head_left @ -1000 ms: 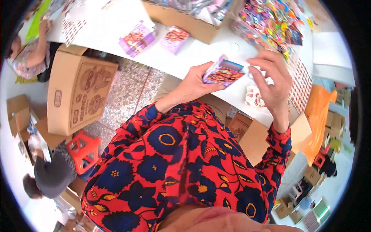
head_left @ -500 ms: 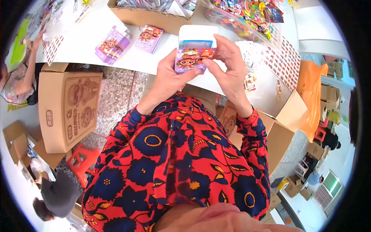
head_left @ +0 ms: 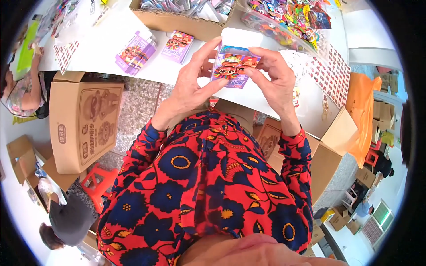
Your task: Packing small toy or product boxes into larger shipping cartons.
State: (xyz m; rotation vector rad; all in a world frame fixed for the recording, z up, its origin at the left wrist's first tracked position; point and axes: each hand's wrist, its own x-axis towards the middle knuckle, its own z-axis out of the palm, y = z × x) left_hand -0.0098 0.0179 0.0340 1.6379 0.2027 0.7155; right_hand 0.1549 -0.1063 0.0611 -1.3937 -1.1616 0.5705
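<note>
A small purple printed carton (head_left: 231, 71) is held up between my two hands above the table's near edge. Its white top flap stands raised, and something blue shows just inside the opening. My left hand (head_left: 191, 80) grips the carton's left side, thumb on the lower front and index finger up by the flap. My right hand (head_left: 274, 80) pinches the right side, thumb on the front face. To the left on the table lie a closed purple carton (head_left: 177, 46) and some flattened purple cartons (head_left: 136, 53) fanned together.
At the back stand a cardboard box (head_left: 177, 22) of small packets and a clear bin (head_left: 275, 31) of colourful pieces. Printed sheets (head_left: 330, 75) lie right. Large cartons (head_left: 86, 124) flank me, with a red stool (head_left: 100, 184) on the left. Other people work nearby.
The carton has shifted slightly right in view and tilted a little. My left index finger has moved up along its side to the raised flap.
</note>
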